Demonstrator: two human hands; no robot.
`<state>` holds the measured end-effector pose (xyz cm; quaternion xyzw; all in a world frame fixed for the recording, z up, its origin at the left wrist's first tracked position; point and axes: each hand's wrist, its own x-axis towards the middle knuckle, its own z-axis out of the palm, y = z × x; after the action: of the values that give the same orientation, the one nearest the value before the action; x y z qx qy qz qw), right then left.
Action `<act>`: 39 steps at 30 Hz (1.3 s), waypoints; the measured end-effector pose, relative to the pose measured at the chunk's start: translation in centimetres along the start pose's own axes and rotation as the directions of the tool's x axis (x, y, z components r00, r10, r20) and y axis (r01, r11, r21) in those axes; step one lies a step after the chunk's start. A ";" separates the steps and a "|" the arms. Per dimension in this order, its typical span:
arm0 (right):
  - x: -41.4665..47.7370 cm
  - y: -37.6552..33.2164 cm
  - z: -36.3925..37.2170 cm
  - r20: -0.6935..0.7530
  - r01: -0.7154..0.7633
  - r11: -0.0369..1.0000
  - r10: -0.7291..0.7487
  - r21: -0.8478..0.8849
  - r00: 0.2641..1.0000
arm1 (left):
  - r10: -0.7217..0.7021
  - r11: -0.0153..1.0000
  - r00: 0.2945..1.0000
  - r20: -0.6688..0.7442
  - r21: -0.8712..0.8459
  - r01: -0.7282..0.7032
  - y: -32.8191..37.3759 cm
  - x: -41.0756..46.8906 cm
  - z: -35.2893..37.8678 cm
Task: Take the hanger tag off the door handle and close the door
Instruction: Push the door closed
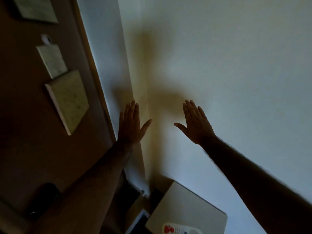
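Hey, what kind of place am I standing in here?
Likely a hotel room entrance. The brown door carries posted notices under a peephole, as guest-room doors do, and a tag lies on a white surface by the wall.

We see a matt brown door at left, seemingly smooth wood, bearing pale paper-like notices, the lower one thick as card. The wall on the right is smooth, matt white paint. Near us, a pale box looks matt, with a glossy sticker.
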<state>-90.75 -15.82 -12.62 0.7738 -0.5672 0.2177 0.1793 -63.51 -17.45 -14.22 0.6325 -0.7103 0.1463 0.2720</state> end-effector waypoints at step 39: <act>-8.7 -31.4 11.2 0.146 0.584 0.555 -0.787 0.593 0.599 | -0.143 0.256 0.933 0.330 0.923 -0.287 -14.5 -17.3 -21.0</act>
<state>-61.54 -5.59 -27.64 0.9796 -0.1593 0.1013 -0.0683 -44.25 6.06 -9.08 0.6469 -0.5372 0.4457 -0.3069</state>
